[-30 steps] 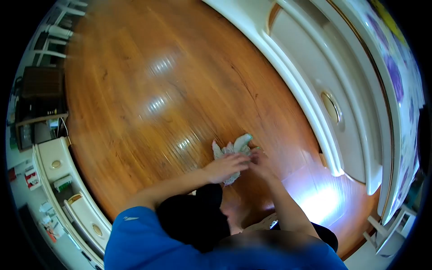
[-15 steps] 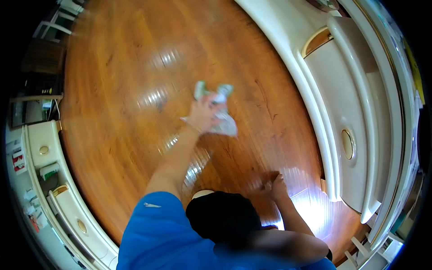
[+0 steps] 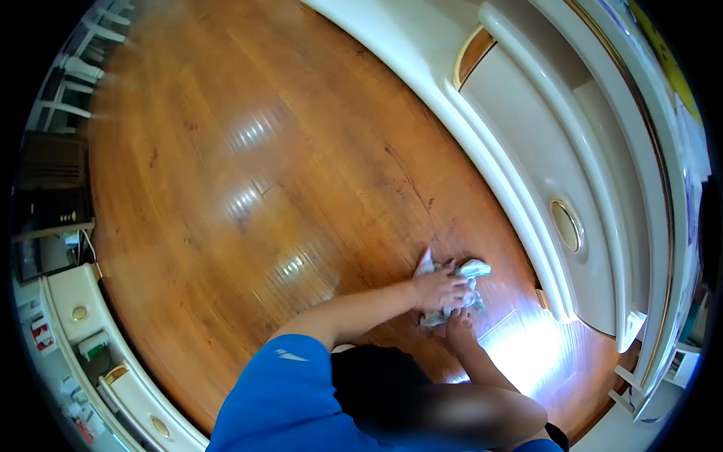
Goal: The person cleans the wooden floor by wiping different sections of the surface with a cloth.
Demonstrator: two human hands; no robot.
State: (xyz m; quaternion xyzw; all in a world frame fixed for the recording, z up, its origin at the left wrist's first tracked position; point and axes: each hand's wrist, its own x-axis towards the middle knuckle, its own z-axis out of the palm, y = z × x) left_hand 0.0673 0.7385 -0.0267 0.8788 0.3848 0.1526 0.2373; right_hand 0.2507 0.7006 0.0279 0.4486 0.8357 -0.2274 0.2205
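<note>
Head view: both hands (image 3: pixel 439 291) at crumpled cloth (image 3: pixel 474 270); wooden floor (image 3: pixel 324 173) beneath

A glossy wood-grained finish is shown by the orange-brown plank floor (image 3: pixel 203 173), matt fabric by the crumpled pale cloth (image 3: pixel 474 269), and smooth gloss by the curved white cabinet (image 3: pixel 520 135).

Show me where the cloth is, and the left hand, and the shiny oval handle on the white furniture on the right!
Cloth (image 3: pixel 474 269): head view, on its pale upper-right corner.
Left hand (image 3: pixel 440 291): head view, on the back of the hand.
Oval handle (image 3: pixel 565 226): head view, on its middle.
</note>
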